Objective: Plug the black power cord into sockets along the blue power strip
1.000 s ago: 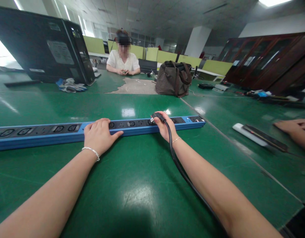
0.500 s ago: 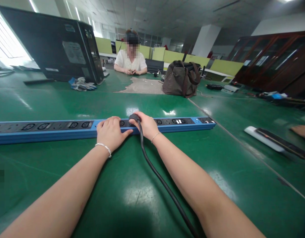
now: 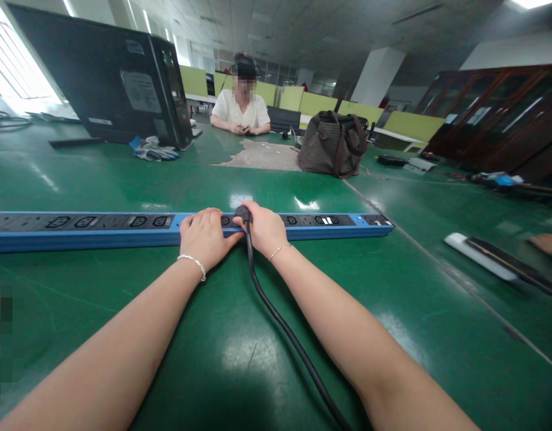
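A long blue power strip (image 3: 100, 239) with black sockets lies across the green table. My left hand (image 3: 205, 239) grips it near the middle, fingers over the top and thumb along the front edge. Just to the right, my right hand (image 3: 267, 227) is closed around a black plug (image 3: 243, 213) held at the strip's sockets. How deep the plug sits in a socket is hidden. From the plug a thick black cord (image 3: 280, 320) runs down toward me between my forearms.
A black computer case (image 3: 100, 78) stands back left, with gloves (image 3: 154, 149) beside it. A brown bag (image 3: 332, 143) sits farther back. Across the table sits a person (image 3: 240, 111). At right, another person's hand (image 3: 548, 245) is near a white and black bar (image 3: 491, 260).
The cord's upper end has swung slightly left and hangs straighter below the plug. Both hands keep their hold. The whole view has shifted a little.
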`<move>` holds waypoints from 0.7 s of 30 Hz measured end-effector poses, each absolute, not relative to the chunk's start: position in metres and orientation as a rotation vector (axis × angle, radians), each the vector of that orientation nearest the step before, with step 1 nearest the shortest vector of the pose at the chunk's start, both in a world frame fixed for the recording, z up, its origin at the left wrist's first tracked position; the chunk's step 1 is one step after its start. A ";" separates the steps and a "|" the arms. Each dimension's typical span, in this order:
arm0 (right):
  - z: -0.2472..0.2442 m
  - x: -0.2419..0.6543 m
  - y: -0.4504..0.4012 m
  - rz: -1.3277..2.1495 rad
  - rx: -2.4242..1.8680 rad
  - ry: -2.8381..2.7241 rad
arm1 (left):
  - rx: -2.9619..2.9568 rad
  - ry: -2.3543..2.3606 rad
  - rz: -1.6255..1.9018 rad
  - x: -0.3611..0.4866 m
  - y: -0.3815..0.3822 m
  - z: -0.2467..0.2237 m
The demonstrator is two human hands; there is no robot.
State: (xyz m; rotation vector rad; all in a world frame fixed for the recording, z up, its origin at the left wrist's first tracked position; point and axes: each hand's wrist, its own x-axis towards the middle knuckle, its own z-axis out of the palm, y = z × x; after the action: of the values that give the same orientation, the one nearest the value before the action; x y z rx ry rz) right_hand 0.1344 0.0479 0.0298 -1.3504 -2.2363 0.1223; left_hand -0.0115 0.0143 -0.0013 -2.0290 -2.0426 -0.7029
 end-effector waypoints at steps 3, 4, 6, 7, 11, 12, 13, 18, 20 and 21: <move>0.027 0.135 0.051 0.154 -1.375 -2.196 | -2.030 -2.040 -0.710 -0.011 0.014 -0.001; 0.026 0.136 0.052 0.172 -1.381 -2.178 | -2.030 -2.039 -0.714 -0.011 0.014 -0.002; 0.024 0.137 0.055 0.209 -1.390 -2.148 | -2.028 -2.034 -0.721 -0.011 0.014 -0.002; 0.023 0.137 0.056 0.225 -1.393 -2.135 | -2.026 -2.033 -0.721 -0.011 0.014 -0.002; 0.023 0.138 0.057 0.274 -1.402 -2.100 | -2.032 -2.046 -0.712 -0.011 0.014 -0.001; 0.023 0.138 0.057 0.284 -1.401 -2.094 | -2.031 -2.050 -0.711 -0.011 0.014 -0.001; 0.024 0.138 0.057 0.292 -1.397 -2.090 | -2.029 -2.051 -0.712 -0.011 0.014 -0.001; 0.025 0.137 0.055 0.306 -1.401 -2.083 | -2.028 -2.043 -0.716 -0.010 0.013 0.001; 0.025 0.137 0.055 0.299 -1.410 -2.087 | -2.031 -2.051 -0.715 -0.010 0.013 0.001; 0.025 0.137 0.055 0.293 -1.414 -2.089 | -2.030 -2.054 -0.715 -0.010 0.013 0.001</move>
State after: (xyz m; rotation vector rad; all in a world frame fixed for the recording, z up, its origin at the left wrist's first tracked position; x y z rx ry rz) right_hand 0.1370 0.0552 0.0254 -1.4144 -2.0891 0.2929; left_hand -0.0103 0.0133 0.0009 -2.0305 -2.0539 -0.7153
